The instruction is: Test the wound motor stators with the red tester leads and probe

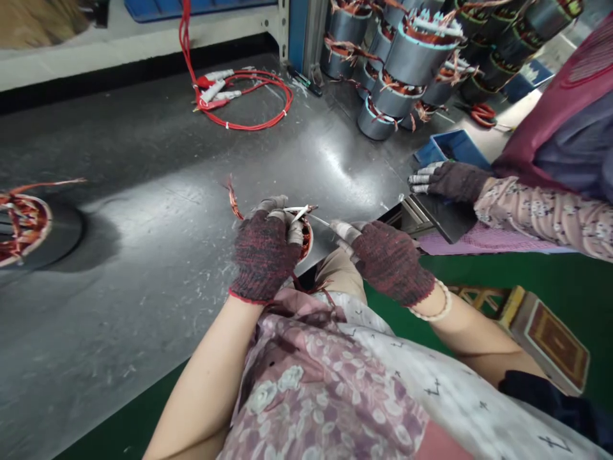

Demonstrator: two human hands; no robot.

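Note:
My left hand (268,249), in a dark red knitted glove with taped fingertips, curls over a motor stator (306,243) at the table's front edge. Its fingers press on the wires at the stator's top, where a short white sleeve (300,213) sticks up. A bundle of bare copper wire (233,198) juts out beyond the left hand. My right hand (387,255), gloved alike, pinches a thin white cord (319,220) that runs taut to the stator. Most of the stator is hidden under my left hand.
Another stator (62,233) lies at the left. Red test leads (258,126) with clips are coiled at the back. Stacked stators (421,54) stand at the back right. A co-worker's gloved hand (454,181) rests beside a blue bin (457,148) at the right.

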